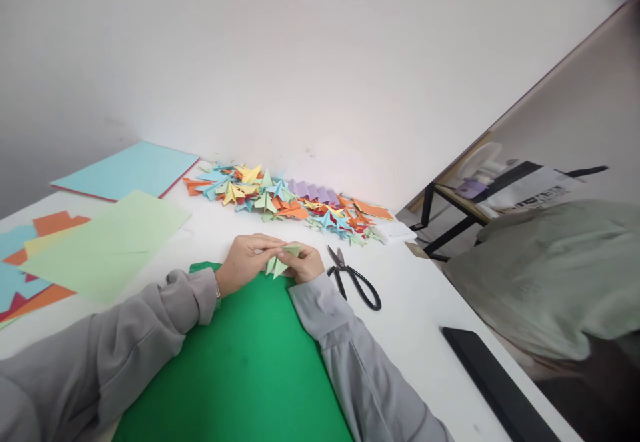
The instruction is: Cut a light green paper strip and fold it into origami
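Note:
Between my two hands is a small folded light-green paper piece point(277, 267), with pointed ends hanging down. My left hand point(249, 261) pinches it from the left, thumb against the paper. From the other side my right hand point(306, 263) grips it between thumb and fingers. Both hands meet just over the far edge of a green mat point(235, 362). Black-handled scissors point(354, 278) lie beside my right hand, blades parted. Behind the hands, a long heap of folded paper pieces point(280, 202) in several colours runs along the wall.
Light-green sheets point(115, 242) overlap coloured paper scraps point(55, 225) on the left. A light-blue sheet point(130, 169) lies at the back left. A long black object point(495, 382) rests near the right table edge. A person in a grey-green top point(555, 275) is beyond it.

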